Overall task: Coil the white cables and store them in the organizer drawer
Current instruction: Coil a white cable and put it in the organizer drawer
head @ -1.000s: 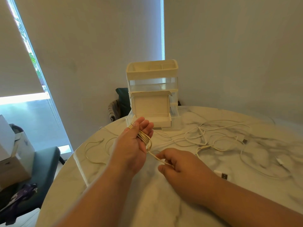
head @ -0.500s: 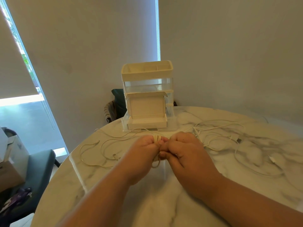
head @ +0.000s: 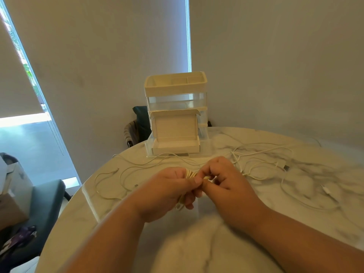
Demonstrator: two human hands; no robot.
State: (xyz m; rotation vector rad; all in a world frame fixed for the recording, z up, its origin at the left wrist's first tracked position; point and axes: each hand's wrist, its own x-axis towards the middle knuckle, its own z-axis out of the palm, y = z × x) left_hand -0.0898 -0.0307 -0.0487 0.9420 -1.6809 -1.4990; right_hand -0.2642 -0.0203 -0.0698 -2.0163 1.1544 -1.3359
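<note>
The left hand point(head: 167, 192) is curled round a bundle of coiled white cable point(head: 190, 173); its loops show above the thumb and below the fingers. The right hand point(head: 226, 182) meets it, fingertips pinching at the top of the bundle, probably on the free end, though exactly what they hold is hidden. Both hover over the marble table point(head: 197, 253), in front of the organizer point(head: 176, 89), whose bottom drawer point(head: 175, 148) stands pulled out. More loose cables point(head: 260, 166) sprawl in front and to the right of the organizer. If either pinch slackens before the end is secured, the springy loops could fan apart. Any strand trailing from the bundle could also snag that tangle and drag it along.
</note>
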